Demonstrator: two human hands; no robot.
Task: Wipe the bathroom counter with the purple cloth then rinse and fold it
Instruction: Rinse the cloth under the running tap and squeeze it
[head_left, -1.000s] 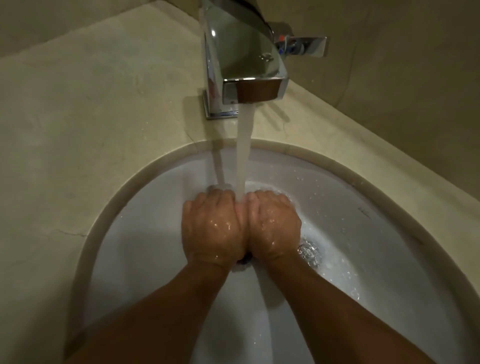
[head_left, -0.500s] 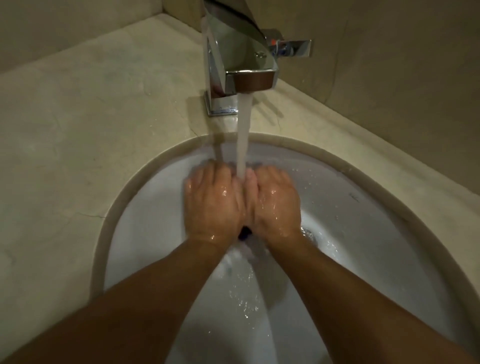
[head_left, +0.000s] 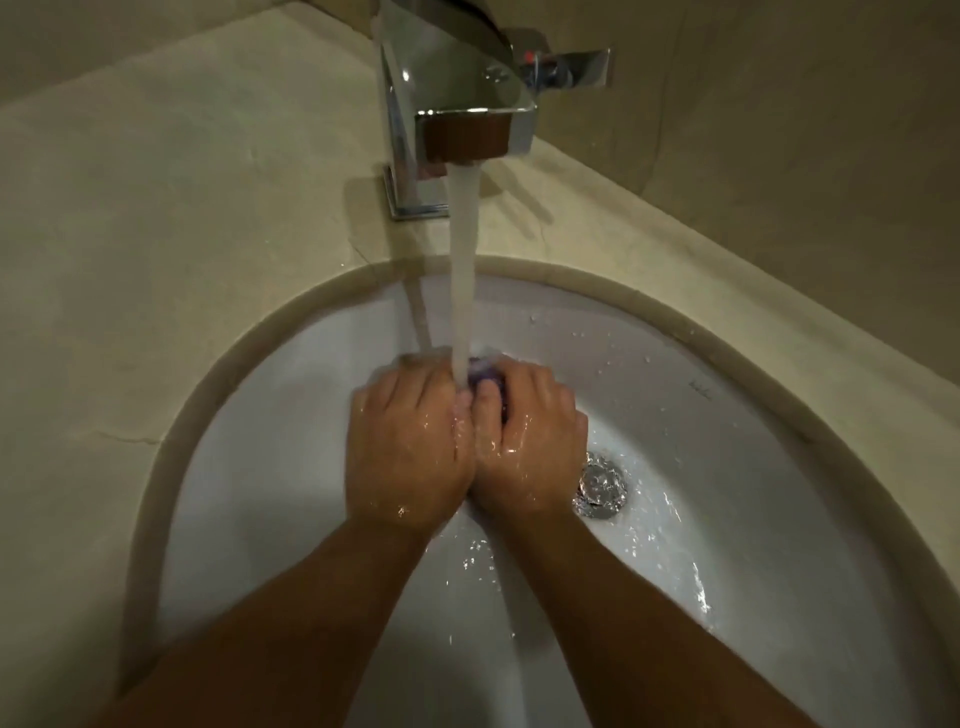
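Both of my hands are pressed together inside the white sink (head_left: 270, 467), under the running water (head_left: 462, 270) from the chrome faucet (head_left: 457, 109). My left hand (head_left: 405, 447) and my right hand (head_left: 530, 441) are closed around the bunched purple cloth (head_left: 485, 376). Only a small purple patch of it shows between my fingertips, where the stream lands. The rest of the cloth is hidden inside my fists. Both hands are wet and shiny.
The beige stone counter (head_left: 156, 234) wraps the sink on the left and behind. A metal drain (head_left: 602, 486) sits just right of my right hand. The faucet handle (head_left: 576, 67) points right. A beige wall (head_left: 805, 156) rises at the back right.
My hands have stayed clasped under the stream, kneading the cloth. A bit of purple now shows at my fingertips, and the drain is uncovered to the right.
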